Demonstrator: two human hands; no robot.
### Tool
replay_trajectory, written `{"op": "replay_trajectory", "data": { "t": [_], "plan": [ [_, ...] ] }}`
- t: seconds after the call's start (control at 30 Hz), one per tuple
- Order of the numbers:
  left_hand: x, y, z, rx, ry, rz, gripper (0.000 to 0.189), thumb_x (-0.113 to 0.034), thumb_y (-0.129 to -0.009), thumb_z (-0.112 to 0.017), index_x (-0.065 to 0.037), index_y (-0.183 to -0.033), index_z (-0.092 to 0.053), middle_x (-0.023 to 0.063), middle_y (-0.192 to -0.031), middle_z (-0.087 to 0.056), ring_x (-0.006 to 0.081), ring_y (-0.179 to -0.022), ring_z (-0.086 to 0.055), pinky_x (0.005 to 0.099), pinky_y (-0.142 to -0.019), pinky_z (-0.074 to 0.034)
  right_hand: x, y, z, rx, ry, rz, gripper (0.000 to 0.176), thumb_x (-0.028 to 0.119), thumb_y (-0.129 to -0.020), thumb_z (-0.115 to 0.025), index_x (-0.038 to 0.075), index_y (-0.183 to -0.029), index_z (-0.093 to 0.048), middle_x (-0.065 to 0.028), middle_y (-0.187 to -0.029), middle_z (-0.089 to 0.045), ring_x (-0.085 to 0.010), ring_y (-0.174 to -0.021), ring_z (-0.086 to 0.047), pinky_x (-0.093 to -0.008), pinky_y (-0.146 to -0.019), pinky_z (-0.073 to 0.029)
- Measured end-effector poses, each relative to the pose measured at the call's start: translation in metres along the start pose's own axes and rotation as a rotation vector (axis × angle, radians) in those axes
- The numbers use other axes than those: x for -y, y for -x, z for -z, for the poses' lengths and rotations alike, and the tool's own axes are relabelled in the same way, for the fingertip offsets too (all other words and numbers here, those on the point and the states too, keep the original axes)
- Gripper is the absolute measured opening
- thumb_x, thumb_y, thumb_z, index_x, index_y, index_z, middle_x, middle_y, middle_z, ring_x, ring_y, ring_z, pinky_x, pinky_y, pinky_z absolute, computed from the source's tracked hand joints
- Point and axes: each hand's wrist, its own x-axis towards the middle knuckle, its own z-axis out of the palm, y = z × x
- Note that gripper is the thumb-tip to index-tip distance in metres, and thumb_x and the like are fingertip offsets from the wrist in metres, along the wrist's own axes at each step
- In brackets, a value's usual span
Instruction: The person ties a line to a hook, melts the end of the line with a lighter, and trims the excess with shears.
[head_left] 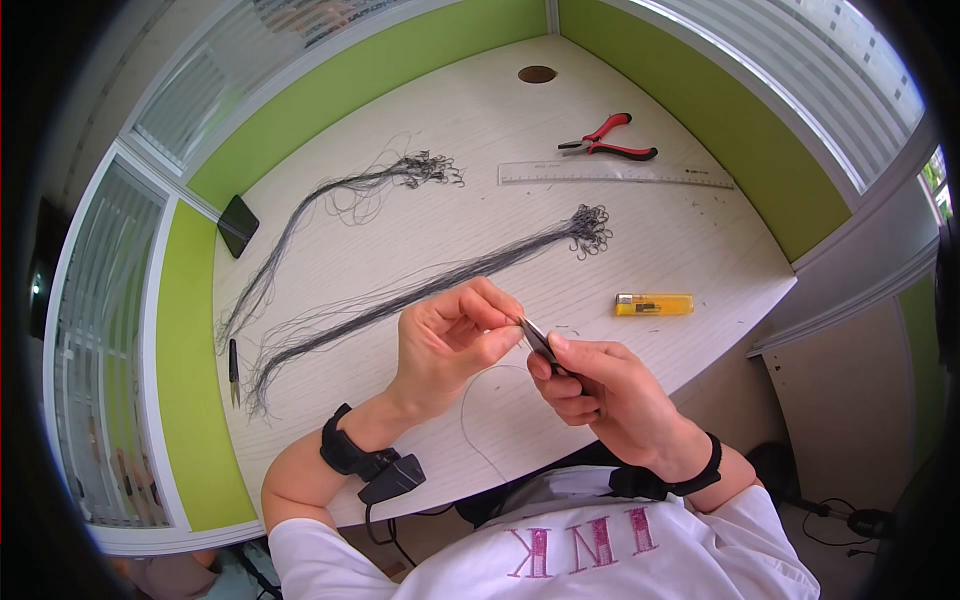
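Note:
My left hand (460, 335) is closed, its thumb and forefinger pinching something too small to make out, close to a dark thread. My right hand (610, 390) grips a slim dark tool (542, 345), like tweezers or small scissors, whose tip touches the left fingertips. A thin thread (463, 420) loops down from the hands toward the white shirt. Beyond the hands lies a long bundle of dark threads (420, 285) with metal hooks (590, 230) at its right end. Another, looser bundle (310, 205) with hooks (428, 170) lies farther back.
Red-handled pliers (610, 140) lie behind a clear ruler (610, 175). A yellow lighter (655, 304) is at the right. Small scissors (234, 372) and a black flat object (238, 227) are at the left edge. Green partitions (400, 75) border the desk (330, 450).

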Motion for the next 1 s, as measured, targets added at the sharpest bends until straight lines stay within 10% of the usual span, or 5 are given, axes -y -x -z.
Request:
{"op": "replay_trajectory", "data": {
  "t": [0.4, 0.57, 1.0],
  "plan": [
    [-0.003, -0.001, 0.000, 0.003, 0.028, -0.026, 0.007, 0.007, -0.077, -0.056, 0.000, -0.077, -0.056, 0.0120, -0.088, -0.059, 0.0156, -0.081, -0.055, 0.0289, -0.075, -0.046, 0.012, 0.009, 0.004, -0.025, -0.072, 0.075, 0.033, 0.037, -0.093, -0.045, 0.006, -0.085, -0.053, 0.0067, -0.065, -0.033, -0.0037, -0.055, -0.023, -0.0188, -0.049, -0.019],
    [0.002, 0.001, -0.003, -0.019, 0.127, 0.072, 0.002, 0.000, -0.080, -0.059, 0.001, -0.082, -0.059, 0.0153, -0.093, -0.061, 0.0193, -0.083, -0.056, 0.0326, -0.079, -0.046, 0.018, 0.017, 0.010, -0.294, 0.427, 0.699, 0.022, 0.019, -0.089, -0.056, -0.001, -0.099, -0.056, 0.0034, -0.072, -0.048, -0.0050, -0.061, -0.040, -0.0196, -0.054, -0.032],
    [-0.002, 0.007, -0.005, 0.052, 0.224, 0.168, 0.007, 0.001, -0.084, -0.058, 0.004, -0.090, -0.061, 0.0181, -0.105, -0.061, 0.0206, -0.095, -0.060, 0.0319, -0.088, -0.047, 0.008, -0.010, 0.012, -0.319, 1.061, 1.027, 0.031, -0.010, -0.064, -0.064, 0.001, -0.092, -0.062, -0.0049, -0.067, -0.050, -0.0118, -0.057, -0.046, -0.0226, -0.049, -0.035]
  ]
}}
